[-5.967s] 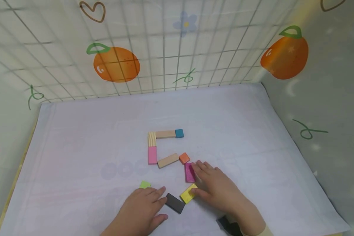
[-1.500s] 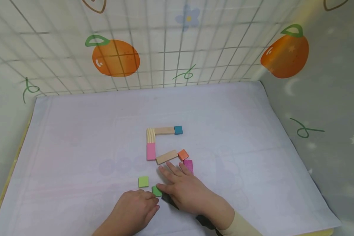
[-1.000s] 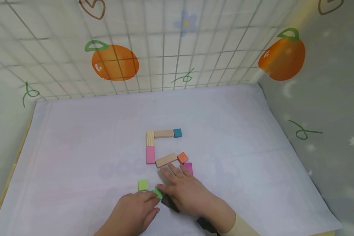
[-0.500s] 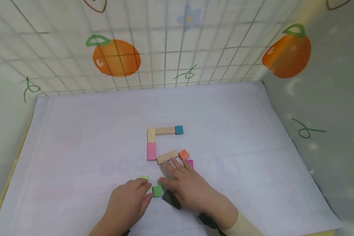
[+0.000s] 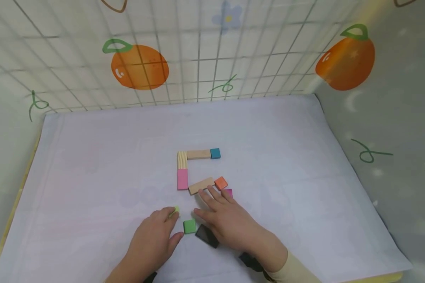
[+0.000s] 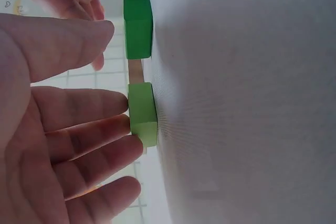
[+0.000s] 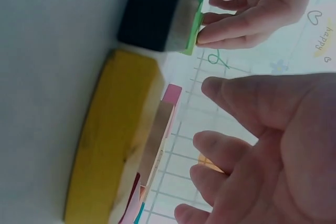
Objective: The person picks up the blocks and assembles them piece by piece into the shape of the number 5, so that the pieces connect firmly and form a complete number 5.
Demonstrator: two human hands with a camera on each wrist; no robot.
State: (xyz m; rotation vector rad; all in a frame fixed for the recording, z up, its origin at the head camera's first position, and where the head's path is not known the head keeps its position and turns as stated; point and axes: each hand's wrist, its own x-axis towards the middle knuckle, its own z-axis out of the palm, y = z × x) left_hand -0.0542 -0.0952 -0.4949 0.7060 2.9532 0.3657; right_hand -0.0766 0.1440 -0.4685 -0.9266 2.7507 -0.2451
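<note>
1. Resting low on the table (image 5: 92, 165), the left hand (image 5: 156, 239) lies with its fingers nearly straight and loosely spread; its fingertips (image 6: 123, 103) touch the near side of a light green square block (image 6: 143, 113), gripping nothing.
2. Spread flat, palm down, the right hand (image 5: 230, 228) lies just right of a darker green square block (image 5: 189, 226). Its fingers are straight and hold nothing; they reach toward a plain wooden bar (image 5: 201, 185).
3. The light green block sits straight ahead of the left fingertips, and the left hand is clearly the nearer one to it. The darker green block lies between the two hands, beside the left thumb and just left of a black block (image 5: 207, 236) that pokes out from under the right palm.
4. Further out lies a row of blocks: a grained wooden block (image 5: 182, 160), a second plain wooden bar (image 5: 198, 154) with its long axis running left to right, a blue cube (image 5: 215, 153), a pink block (image 5: 182, 179), an orange cube (image 5: 221, 182) and a magenta block (image 5: 228, 192), mostly hidden by the right fingers.
5. The head view hides nearly all of the light green block behind the left fingers; the left wrist view shows it whole, lying flat.
6. Only the right wrist view shows a yellow block (image 7: 113, 135) under the right palm, next to the black one.
</note>
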